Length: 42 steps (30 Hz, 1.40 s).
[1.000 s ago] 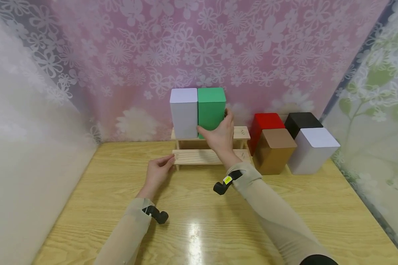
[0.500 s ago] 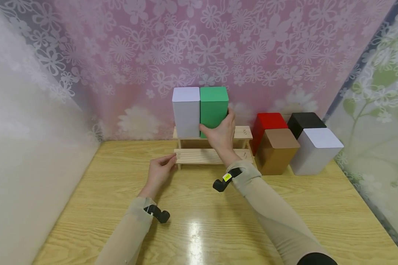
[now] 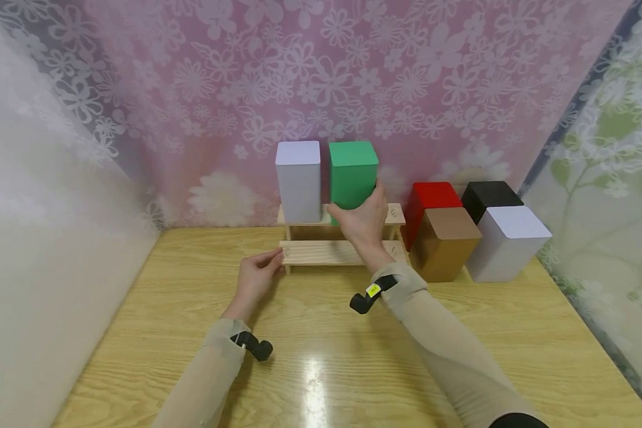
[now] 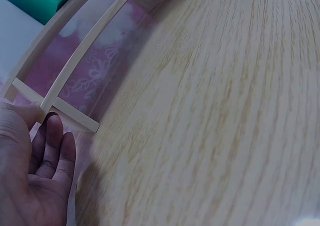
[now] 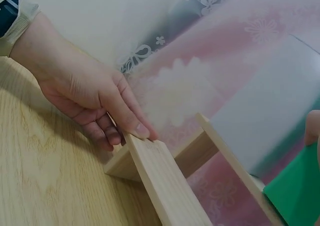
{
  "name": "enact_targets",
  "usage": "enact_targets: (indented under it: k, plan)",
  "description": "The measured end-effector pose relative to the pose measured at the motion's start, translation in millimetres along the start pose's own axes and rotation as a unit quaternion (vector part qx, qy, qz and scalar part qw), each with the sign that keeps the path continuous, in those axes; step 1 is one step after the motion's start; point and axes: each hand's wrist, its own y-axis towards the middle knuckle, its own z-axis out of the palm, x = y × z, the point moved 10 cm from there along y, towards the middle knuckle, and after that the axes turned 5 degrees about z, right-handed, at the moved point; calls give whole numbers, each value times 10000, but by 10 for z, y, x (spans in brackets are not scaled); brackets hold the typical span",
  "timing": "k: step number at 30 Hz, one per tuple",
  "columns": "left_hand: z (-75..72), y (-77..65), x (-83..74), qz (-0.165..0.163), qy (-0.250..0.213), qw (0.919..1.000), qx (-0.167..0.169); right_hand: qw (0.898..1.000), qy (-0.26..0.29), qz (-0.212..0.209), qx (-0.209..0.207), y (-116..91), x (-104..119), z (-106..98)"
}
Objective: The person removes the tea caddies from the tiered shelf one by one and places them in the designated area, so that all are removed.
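A two-step wooden rack (image 3: 318,252) stands against the back curtain. My left hand (image 3: 254,282) pinches the left end of its lower step; in the left wrist view that hand's (image 4: 37,171) thumb and index finger are at the board's end, other fingers curled below. My right hand (image 3: 365,224) grips an upright green box (image 3: 353,181) low down, thumb on the left and fingers round the right side. The green box is at the upper step, its lower part partly hidden by the hand. Left of it, a white box (image 3: 299,190) stands on the same step, a narrow gap between them.
Right of the rack, several boxes stand close together on the wooden table (image 3: 182,333): red (image 3: 433,195) and black (image 3: 491,195) behind, brown (image 3: 444,252) and another white one (image 3: 505,244) in front. A flowered curtain (image 3: 219,89) hangs right behind the rack.
The green box, held in my right hand, has shifted right, away from the white box it stood flush against, opening a gap. My left hand keeps its place on the lower step.
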Motion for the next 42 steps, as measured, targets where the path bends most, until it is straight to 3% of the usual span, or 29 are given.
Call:
enact_targets:
  k: [16, 24, 32, 42]
  plan:
    - [-74, -35, 8, -17, 74, 10000, 0, 9945, 175, -1024, -112, -25, 527, -660]
    - [-68, -49, 26, -125, -55, 9999, -42, 9959, 315, -851, -15, -19, 562, -1194]
    - [-29, -54, 16, -136, 41, 9999, -38, 9971, 142, -650, -359, -70, 502, -1893]
    - [23, -52, -30, -105, 168, 9998, 28, 9949, 161, -657, -748, -136, 355, -2604]
